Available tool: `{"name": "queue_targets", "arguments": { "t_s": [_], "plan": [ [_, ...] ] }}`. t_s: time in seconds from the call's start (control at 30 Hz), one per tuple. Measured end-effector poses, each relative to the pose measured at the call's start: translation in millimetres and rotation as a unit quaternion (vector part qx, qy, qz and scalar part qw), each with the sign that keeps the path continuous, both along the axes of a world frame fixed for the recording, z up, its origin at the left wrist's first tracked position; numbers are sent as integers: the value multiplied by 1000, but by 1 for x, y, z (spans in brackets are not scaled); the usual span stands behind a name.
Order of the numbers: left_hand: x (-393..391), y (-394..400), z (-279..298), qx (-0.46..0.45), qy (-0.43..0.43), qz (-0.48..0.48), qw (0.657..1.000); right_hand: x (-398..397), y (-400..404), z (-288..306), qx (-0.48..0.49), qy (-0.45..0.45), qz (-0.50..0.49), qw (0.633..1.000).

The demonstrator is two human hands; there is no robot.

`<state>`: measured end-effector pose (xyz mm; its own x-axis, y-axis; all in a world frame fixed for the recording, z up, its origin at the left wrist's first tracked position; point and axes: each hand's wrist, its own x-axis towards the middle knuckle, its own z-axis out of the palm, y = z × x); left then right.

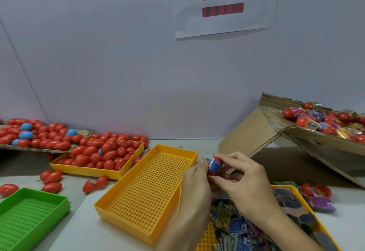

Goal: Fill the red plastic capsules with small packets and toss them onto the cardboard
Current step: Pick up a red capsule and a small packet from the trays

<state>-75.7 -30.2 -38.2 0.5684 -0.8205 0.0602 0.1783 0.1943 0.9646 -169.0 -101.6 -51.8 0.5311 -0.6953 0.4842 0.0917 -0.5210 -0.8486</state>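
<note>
We've got a red capsule (214, 168) with a blue packet (213, 164) held between both hands above the table: left hand (194, 183) fingers curled around it, right hand (244, 179) pinching its top, remaining fingers loosely bent. The cardboard (308, 142) sits up right, holding filled capsules.

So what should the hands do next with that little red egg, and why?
Probably push the blue packet the rest of the way into the red capsule. Both the left hand and the right hand pinch it, and the packet seems to stick out, so it looks too early to toss it onto the cardboard.
</note>
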Motion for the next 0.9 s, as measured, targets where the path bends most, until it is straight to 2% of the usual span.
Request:
{"name": "queue_targets", "arguments": {
  "t_s": [0.13,0.33,0.6,0.8,0.9],
  "plan": [
    [5,2,-1,16,-126,12,992,-3,-6,-1,-10,27,9,1000],
    [4,2,-2,39,-190,-24,981,-2,-10,-8,-1,17,2,1000],
    [10,5,-3,41,-189,-70,979,-3,-10,-4,-8,33,9,999],
    [18,11,0,62,-252,-94,961,-6,-7,1,-25,79,30,996],
    [17,12,5,62,-218,-83,971,-6,-5,3,-25,72,13,997]
  ]
}}
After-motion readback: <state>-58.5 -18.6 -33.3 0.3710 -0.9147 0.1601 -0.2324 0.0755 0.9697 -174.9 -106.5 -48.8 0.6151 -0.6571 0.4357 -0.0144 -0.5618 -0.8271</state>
